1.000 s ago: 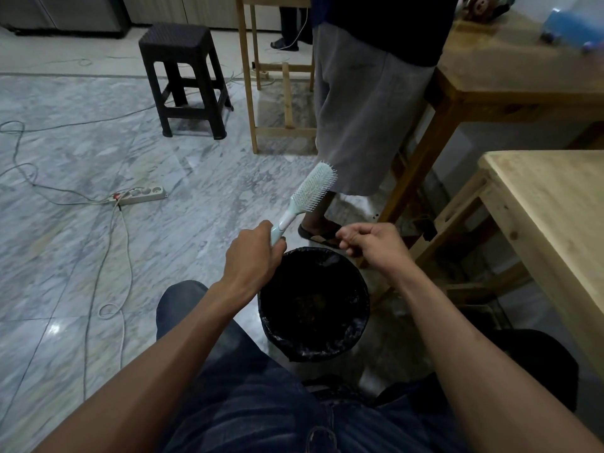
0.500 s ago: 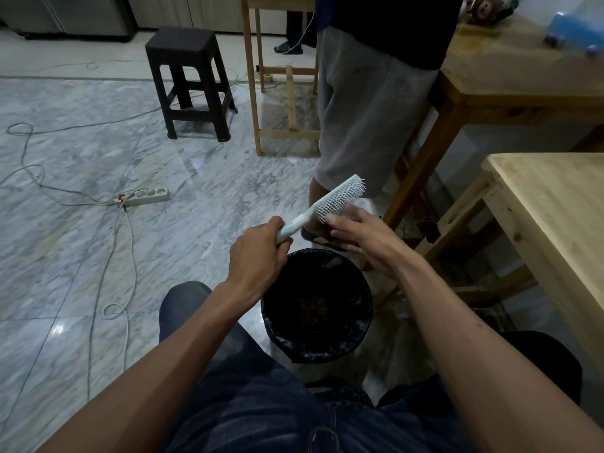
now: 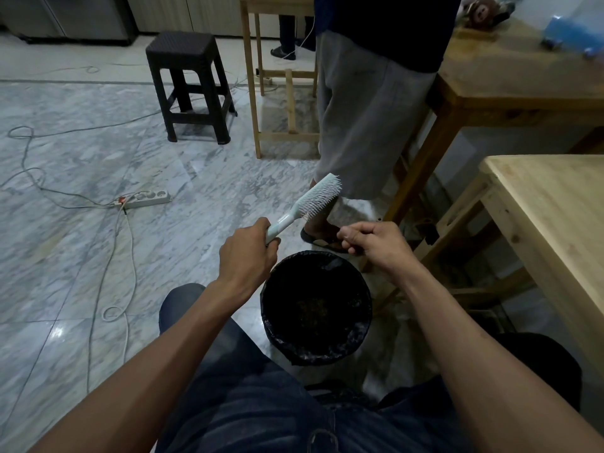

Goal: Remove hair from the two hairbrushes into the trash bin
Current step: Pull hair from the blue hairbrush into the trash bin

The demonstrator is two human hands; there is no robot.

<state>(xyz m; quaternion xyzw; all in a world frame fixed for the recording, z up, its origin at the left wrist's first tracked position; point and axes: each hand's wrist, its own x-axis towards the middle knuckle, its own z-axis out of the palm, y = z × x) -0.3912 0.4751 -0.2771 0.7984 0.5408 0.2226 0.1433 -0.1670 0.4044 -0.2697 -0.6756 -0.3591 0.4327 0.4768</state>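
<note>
Hairbrush (image 3: pixel 309 204), pale plastic w/ spiky bristles, handle in left hand (image 3: pixel 245 256); right hand (image 3: pixel 376 243) pinched over round black-lined bin (image 3: pixel 315 308)

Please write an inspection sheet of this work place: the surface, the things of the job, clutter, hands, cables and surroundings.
Surface: grey marble floor, glossy.
Job's things: pale blue plastic hairbrush with white bristles, tilted up and to the right; black-lined round trash bin on the floor below, some debris inside. Second hairbrush: nothing seen.
Clutter: nothing seen near the bin.
Hands: left hand grips the brush handle; right hand pinched above the bin rim, content too small to tell.
Cables: white power strip with loose cables.
Surroundings: dark plastic stool, light wooden table, standing person.
</note>
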